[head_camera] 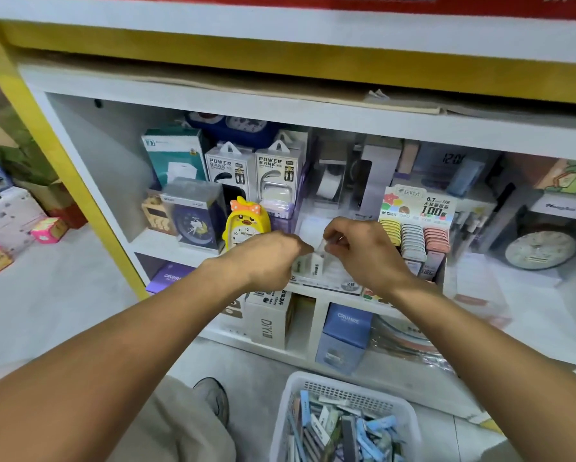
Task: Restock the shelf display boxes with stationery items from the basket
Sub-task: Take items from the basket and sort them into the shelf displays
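I see both hands at the shelf front, my right hand (363,251) pinching a small white eraser (321,245) over the clear display box (316,225), my left hand (266,258) curled just beside it, and the white basket (410,418) of stationery below.

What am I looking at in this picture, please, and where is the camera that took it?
The camera sits on a person's head, looking forward and down, so both bare arms reach out from below. The left hand and right hand meet at a clear display box on a shop shelf, handling small white erasers; the right hand pinches one. Beside them stand a yellow duck clock and a pencil-lead display. On the floor, a white basket holds more stationery.
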`<action>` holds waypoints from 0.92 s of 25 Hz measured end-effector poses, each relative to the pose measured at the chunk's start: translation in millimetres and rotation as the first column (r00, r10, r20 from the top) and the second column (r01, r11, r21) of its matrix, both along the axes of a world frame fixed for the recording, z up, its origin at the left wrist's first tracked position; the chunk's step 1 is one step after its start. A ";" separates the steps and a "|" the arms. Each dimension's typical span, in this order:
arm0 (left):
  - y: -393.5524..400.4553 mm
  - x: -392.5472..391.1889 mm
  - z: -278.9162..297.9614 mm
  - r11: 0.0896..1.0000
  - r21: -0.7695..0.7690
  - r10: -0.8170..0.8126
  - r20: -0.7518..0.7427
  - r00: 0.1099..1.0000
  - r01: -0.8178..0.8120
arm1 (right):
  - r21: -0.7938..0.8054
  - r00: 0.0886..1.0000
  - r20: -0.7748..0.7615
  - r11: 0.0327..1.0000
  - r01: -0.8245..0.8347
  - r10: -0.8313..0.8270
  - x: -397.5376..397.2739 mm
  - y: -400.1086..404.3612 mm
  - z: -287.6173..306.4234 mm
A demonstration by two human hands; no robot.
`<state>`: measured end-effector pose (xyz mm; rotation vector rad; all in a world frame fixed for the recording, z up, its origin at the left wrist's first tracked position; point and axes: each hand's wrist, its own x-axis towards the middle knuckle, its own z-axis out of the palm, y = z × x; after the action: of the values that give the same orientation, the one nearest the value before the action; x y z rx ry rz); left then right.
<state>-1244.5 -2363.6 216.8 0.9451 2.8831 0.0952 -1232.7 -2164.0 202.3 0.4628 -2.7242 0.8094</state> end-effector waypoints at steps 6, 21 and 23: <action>-2.9 -0.6 -0.2 1.000 0.003 -0.001 0.049 0.999 0.001 | 0.118 0.999 0.028 0.992 -0.047 0.044 -5.0 -1.8 3.0; 33.9 49.5 -48.0 0.993 -0.035 -0.084 0.453 0.888 0.112 | 0.363 0.875 0.476 0.887 -0.285 0.086 71.6 23.0 -51.8; 43.5 53.2 -86.3 0.975 -0.184 0.018 0.618 0.786 0.122 | 0.448 0.716 0.698 0.799 -0.401 -0.032 86.2 37.8 -104.0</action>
<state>-1191.4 -2320.1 130.4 0.7669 2.2027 0.0689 -1146.5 -2126.2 98.3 0.6951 -3.6878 0.1386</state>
